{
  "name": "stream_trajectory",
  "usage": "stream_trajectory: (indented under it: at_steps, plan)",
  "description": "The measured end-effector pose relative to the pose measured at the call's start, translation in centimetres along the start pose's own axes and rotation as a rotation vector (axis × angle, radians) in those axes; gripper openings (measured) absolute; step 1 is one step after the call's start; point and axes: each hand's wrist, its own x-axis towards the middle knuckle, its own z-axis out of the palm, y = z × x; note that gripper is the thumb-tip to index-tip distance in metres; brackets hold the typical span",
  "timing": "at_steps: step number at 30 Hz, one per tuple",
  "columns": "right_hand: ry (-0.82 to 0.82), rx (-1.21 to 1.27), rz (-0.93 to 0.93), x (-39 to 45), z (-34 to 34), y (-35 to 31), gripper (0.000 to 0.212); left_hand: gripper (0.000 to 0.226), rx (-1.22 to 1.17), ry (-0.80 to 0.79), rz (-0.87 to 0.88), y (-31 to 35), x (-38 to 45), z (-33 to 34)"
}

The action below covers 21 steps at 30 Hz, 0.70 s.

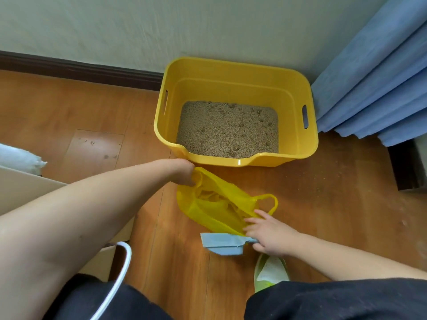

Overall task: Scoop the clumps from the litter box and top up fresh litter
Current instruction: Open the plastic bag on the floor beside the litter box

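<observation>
Near the litter box [235,112], the left hand [183,172] grips the yellow bag [212,206] while right-hand [270,236] fingers [253,220] pinch bag and scoop [221,243].

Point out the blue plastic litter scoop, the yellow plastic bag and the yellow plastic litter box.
blue plastic litter scoop [220,243], head view, on its pan.
yellow plastic bag [212,205], head view, on its crumpled middle.
yellow plastic litter box [231,86], head view, on its far inner wall.

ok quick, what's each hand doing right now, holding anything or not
Left hand: grips one edge of the thin yellow plastic bag.
Right hand: fingers touch the bag; whether it holds the pale blue plastic scoop cannot be told.
</observation>
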Motion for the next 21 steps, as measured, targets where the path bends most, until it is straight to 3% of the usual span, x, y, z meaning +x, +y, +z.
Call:
stream_trajectory:
  at_steps: [2,4,5,7,8,9,12,16,19,21]
  plan:
    - [0.194,-0.044,-0.013,0.2,-0.7,0.5,0.05,0.064,0.218,-0.136,-0.015,0.4,-1.1,-2.6]
    - [0.344,-0.046,-0.043,0.5,-1.3,1.0,0.052,0.069,0.369,-0.232,-0.054,2.0,-2.3,-5.2]
    - [0.386,-0.018,-0.065,0.6,-1.3,1.4,0.052,0.065,0.408,-0.245,-0.067,3.2,-2.5,-6.2]
    - [0.436,0.054,-0.119,0.8,-1.6,2.0,0.056,0.038,0.415,-0.113,-0.022,5.7,-2.6,-7.4]
    - [0.451,0.08,-0.138,0.9,-1.8,2.2,0.057,0.024,0.374,-0.038,0.054,6.5,-2.6,-7.2]
    - [0.46,0.098,-0.145,0.9,-1.9,2.4,0.057,0.024,0.311,-0.031,0.132,7.1,-2.7,-6.8]
    - [0.457,0.084,-0.112,1.2,-2.1,2.6,0.057,0.031,0.108,-0.212,0.329,6.6,-2.2,-3.4]
    - [0.474,-0.02,-0.124,1.8,-2.2,2.7,0.041,0.03,0.326,0.029,0.415,4.3,-2.1,3.7]
    - [0.498,-0.197,-0.195,3.1,-2.5,2.9,0.017,0.032,0.396,0.072,0.419,2.9,-1.6,6.5]
    - [0.411,-0.236,-0.191,3.8,-2.5,2.9,0.022,0.045,0.429,0.119,0.437,2.0,-1.1,6.5]
